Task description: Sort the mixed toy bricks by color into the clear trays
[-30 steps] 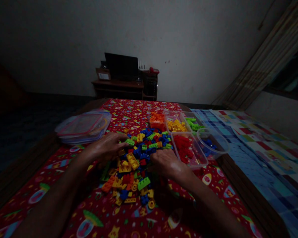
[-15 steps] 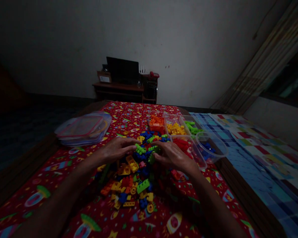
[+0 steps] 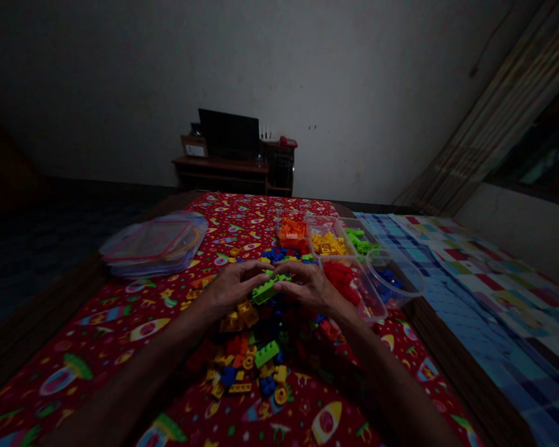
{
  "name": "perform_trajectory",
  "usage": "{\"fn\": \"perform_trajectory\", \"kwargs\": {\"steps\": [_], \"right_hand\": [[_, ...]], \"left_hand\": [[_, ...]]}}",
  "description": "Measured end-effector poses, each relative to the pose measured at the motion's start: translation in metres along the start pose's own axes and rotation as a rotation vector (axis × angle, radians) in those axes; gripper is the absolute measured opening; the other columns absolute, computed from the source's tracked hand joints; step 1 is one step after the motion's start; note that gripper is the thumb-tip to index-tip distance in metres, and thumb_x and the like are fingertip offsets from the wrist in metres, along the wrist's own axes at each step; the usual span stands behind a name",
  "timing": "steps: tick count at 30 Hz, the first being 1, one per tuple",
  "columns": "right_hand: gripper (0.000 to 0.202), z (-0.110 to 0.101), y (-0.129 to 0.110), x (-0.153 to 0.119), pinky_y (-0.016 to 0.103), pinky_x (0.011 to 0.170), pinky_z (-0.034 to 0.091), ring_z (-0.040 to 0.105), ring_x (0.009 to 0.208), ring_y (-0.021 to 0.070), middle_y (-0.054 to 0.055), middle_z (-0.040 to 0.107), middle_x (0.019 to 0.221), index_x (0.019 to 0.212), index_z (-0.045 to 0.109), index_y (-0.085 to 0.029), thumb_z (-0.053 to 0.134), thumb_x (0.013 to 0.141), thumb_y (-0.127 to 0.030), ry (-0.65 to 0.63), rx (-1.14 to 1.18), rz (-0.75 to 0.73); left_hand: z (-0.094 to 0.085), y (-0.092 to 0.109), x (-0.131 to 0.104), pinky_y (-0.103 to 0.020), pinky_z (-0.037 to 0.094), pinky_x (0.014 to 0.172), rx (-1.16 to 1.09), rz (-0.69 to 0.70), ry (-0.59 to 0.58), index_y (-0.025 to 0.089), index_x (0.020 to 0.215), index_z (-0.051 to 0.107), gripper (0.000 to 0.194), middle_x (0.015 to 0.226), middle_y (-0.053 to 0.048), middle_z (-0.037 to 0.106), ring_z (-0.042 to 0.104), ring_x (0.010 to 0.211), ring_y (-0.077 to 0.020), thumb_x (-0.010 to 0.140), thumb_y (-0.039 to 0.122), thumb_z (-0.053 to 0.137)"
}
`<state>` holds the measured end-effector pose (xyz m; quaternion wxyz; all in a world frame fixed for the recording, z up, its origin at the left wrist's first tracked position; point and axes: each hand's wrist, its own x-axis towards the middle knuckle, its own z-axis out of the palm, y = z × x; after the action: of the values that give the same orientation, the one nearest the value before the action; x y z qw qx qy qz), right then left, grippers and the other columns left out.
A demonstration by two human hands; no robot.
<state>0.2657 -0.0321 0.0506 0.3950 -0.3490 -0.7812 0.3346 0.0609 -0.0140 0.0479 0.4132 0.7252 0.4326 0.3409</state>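
My left hand (image 3: 235,284) and my right hand (image 3: 308,287) meet over a heap of toy building bricks (image 3: 240,357). Between their curled fingers are green bricks (image 3: 264,292), gripped from both sides. How many green bricks there are is hard to make out in the dim light. Below the hands lie yellow, orange, blue and red bricks, with another long green brick (image 3: 267,354) among them. More blue bricks (image 3: 276,254) show just beyond the fingertips.
On the right stand clear containers with sorted bricks: orange (image 3: 293,231), yellow (image 3: 328,244), green (image 3: 361,241), red (image 3: 342,279) and blue (image 3: 389,282). Stacked plastic lids (image 3: 153,243) lie at left on the red patterned cloth (image 3: 107,347). A desk with a monitor (image 3: 229,133) stands behind.
Both hands have drawn closer together. The green bricks that each hand had at its fingers are now side by side or touching between them.
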Motion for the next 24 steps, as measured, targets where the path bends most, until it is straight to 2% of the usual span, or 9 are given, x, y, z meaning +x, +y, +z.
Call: {"fn": "perform_trajectory", "kwargs": {"steps": [4,6,8,11,15,19,22,24], "right_hand": [[0.025,0.005,0.003,0.0,0.023,0.068,0.045,0.06,0.075,0.0131,0.001,0.068,0.083,0.094,0.068,-0.017,0.064,0.081,-0.038,0.051,-0.018,0.03],[0.025,-0.001,0.002,0.0,0.023,0.066,0.044,0.059,0.072,0.0126,0.0,0.067,0.08,0.091,0.068,-0.017,0.065,0.079,-0.039,0.095,-0.055,0.054],[0.024,-0.016,0.0,0.0,0.023,0.065,0.045,0.059,0.069,0.0123,0.0,0.066,0.077,0.087,0.068,-0.017,0.064,0.079,-0.039,0.163,-0.122,0.087],[0.023,-0.055,0.006,0.004,0.025,0.065,0.046,0.06,0.069,0.0136,0.001,0.067,0.078,0.082,0.068,-0.017,0.062,0.079,-0.039,0.357,-0.292,0.129],[0.024,-0.126,0.038,0.016,0.03,0.074,0.047,0.063,0.079,0.0191,0.008,0.071,0.087,0.09,0.069,-0.015,0.058,0.08,-0.034,0.605,-0.689,0.3],[0.032,-0.181,0.079,0.023,0.032,0.084,0.044,0.062,0.099,0.025,0.018,0.069,0.103,0.103,0.068,-0.008,0.051,0.085,-0.028,0.567,-1.023,0.59],[0.033,-0.2,0.099,0.024,0.032,0.083,0.043,0.061,0.102,0.0273,0.023,0.067,0.105,0.103,0.068,-0.004,0.048,0.087,-0.025,0.501,-1.087,0.756],[0.033,-0.205,0.104,0.026,0.032,0.08,0.043,0.062,0.099,0.0276,0.024,0.067,0.103,0.102,0.069,-0.003,0.048,0.087,-0.025,0.484,-1.08,0.78]], "left_hand": [[0.008,0.003,-0.002,-0.032,0.054,0.071,-0.077,-0.129,0.02,0.018,0.098,0.07,0.055,0.084,-0.005,0.074,0.068,0.084,-0.0244,0.075,0.065,0.053],[0.007,0.005,-0.003,-0.034,0.055,0.072,-0.101,-0.139,0.01,0.018,0.1,0.068,0.059,0.085,-0.006,0.073,0.068,0.086,-0.0253,0.072,0.068,0.055],[0.001,0.006,-0.002,-0.036,0.056,0.074,-0.102,-0.11,0.008,0.017,0.104,0.066,0.064,0.088,-0.007,0.074,0.069,0.084,-0.0251,0.069,0.069,0.057],[-0.01,0.006,0.0,-0.04,0.057,0.076,-0.071,-0.081,0.037,0.016,0.104,0.065,0.065,0.088,-0.009,0.074,0.07,0.079,-0.0249,0.07,0.071,0.056],[-0.02,0.006,0.001,-0.041,0.058,0.076,-0.065,-0.067,0.083,0.014,0.097,0.066,0.066,0.084,-0.011,0.074,0.071,0.078,-0.0262,0.067,0.073,0.058],[-0.021,0.004,0.001,-0.038,0.058,0.073,-0.064,-0.059,0.077,0.015,0.093,0.068,0.067,0.08,-0.009,0.074,0.071,0.075,-0.0255,0.065,0.075,0.059],[-0.021,0.002,0.001,-0.038,0.058,0.074,-0.044,-0.057,0.038,0.016,0.093,0.069,0.066,0.08,-0.008,0.075,0.071,0.078,-0.026,0.065,0.075,0.058],[-0.021,0.001,0.001,-0.038,0.058,0.075,-0.019,-0.047,0.032,0.017,0.094,0.07,0.066,0.08,-0.008,0.075,0.071,0.078,-0.0259,0.067,0.075,0.056]]}}
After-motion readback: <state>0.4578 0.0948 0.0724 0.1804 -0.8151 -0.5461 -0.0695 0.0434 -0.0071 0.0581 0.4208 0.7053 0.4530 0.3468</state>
